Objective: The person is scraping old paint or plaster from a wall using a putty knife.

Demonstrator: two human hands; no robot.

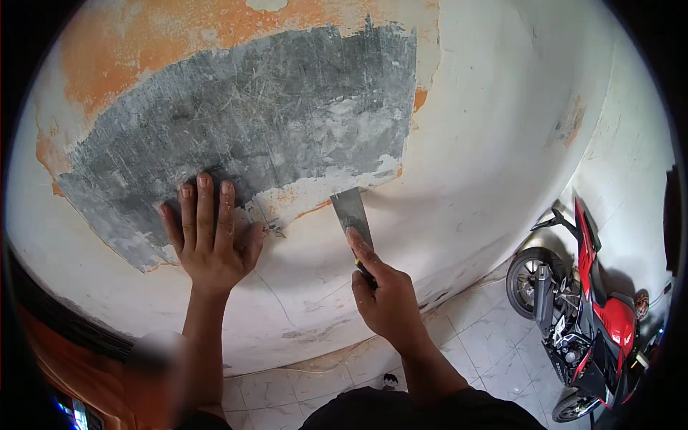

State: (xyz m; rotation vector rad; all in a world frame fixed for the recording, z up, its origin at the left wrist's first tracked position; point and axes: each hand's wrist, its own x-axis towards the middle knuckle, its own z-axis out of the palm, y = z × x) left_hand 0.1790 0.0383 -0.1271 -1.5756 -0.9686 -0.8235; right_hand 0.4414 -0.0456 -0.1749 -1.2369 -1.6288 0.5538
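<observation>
My left hand lies flat against the wall, fingers spread, at the lower edge of a bare grey patch. In my right hand is a putty knife, its handle wrapped by my fingers and my index finger stretched along the flat metal blade. The blade's tip meets the wall at the broken edge of the white paint, just below the grey patch. A small paint flake hangs at that edge, beside my left thumb. Thin cracks run down the white paint below it.
Orange old paint shows above the grey patch. A red and black motorcycle stands at the right on pale floor tiles. Orange cloth and a dark edge lie at the lower left. A cable runs along the wall's foot.
</observation>
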